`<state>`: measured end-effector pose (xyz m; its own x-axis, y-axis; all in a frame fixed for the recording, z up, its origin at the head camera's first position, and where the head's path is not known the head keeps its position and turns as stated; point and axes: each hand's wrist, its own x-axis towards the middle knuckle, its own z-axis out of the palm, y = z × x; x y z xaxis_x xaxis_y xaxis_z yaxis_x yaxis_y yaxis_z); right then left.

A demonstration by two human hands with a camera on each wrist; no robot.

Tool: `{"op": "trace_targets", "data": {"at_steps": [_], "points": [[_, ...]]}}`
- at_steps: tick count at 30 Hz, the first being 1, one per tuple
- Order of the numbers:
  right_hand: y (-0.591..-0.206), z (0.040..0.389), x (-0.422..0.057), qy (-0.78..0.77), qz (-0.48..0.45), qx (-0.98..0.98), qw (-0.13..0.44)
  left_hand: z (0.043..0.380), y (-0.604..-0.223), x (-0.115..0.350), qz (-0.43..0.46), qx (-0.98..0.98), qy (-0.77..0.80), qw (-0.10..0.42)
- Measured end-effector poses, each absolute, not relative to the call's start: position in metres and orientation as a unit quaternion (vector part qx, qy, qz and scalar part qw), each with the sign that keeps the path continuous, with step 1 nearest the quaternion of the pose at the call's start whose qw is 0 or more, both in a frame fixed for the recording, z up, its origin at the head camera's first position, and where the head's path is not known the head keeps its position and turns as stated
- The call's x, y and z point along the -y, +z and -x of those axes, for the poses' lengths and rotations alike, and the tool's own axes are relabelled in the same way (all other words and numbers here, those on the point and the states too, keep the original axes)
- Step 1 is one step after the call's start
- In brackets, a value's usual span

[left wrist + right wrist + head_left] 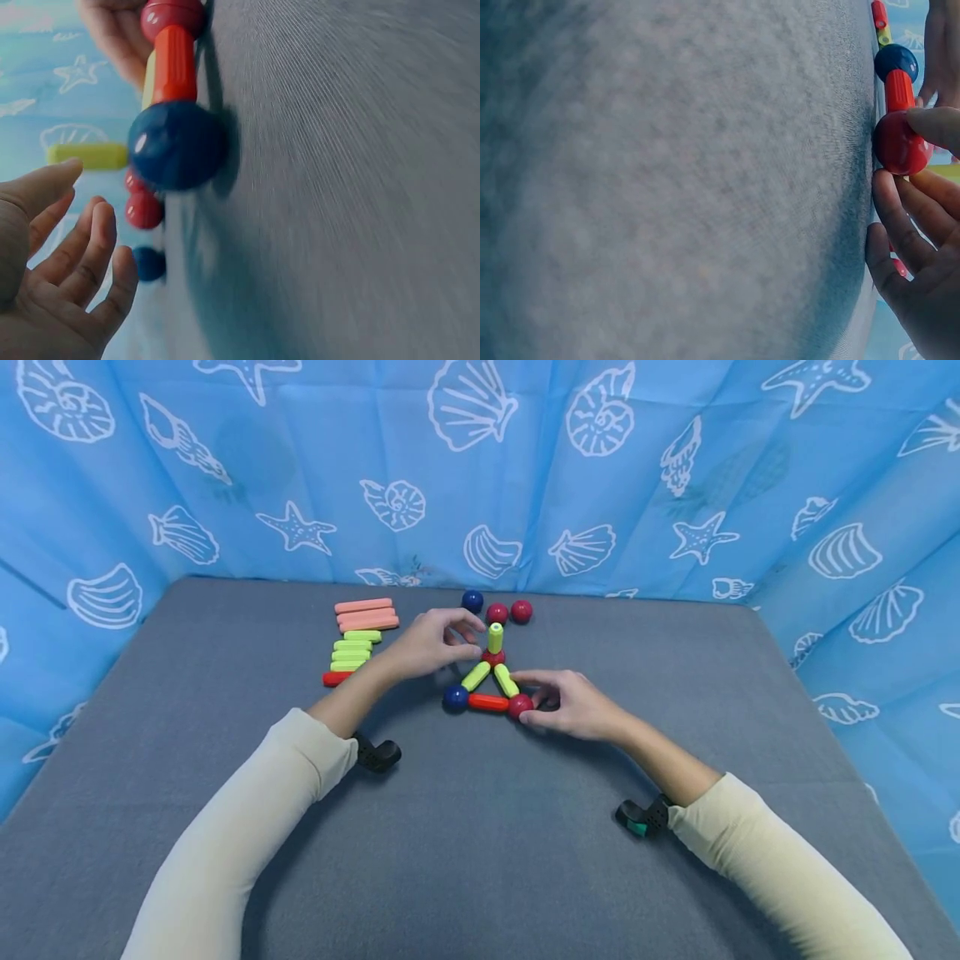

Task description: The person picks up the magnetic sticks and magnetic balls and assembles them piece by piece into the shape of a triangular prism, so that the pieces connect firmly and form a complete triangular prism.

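Right grip (pixel 573 703) — on red ball (pixel 519 708)

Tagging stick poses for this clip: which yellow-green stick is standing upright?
The stick on the far red ball of the triangle. It alone points up; the triangle's two yellow-green sides and the yellow-green row at left lie flat.

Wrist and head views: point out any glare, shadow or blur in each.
Head: a dark shadow runs beside the left sleeve. Left wrist: a small white glint on the near blue ball, a shadow next to it on the gray cloth, and the curtain behind soft and hazy. Right wrist: the cloth blurs and darkens toward the left edge.
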<state>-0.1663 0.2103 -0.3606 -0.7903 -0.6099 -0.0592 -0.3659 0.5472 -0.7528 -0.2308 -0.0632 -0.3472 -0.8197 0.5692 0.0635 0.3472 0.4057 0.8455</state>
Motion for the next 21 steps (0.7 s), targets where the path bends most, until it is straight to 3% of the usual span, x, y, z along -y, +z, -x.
{"op": "trace_targets", "data": {"at_steps": [12,21], "points": [[-0.359,0.165,-0.207,-0.384,0.282,-0.865,0.158,0.2,-0.347,0.176,-0.257,-0.877,0.402,0.058],[-0.36,0.164,-0.208,-0.379,0.281,-0.869,0.151,0.182,-0.356,0.224,-0.229,-0.905,0.351,0.072]]}}
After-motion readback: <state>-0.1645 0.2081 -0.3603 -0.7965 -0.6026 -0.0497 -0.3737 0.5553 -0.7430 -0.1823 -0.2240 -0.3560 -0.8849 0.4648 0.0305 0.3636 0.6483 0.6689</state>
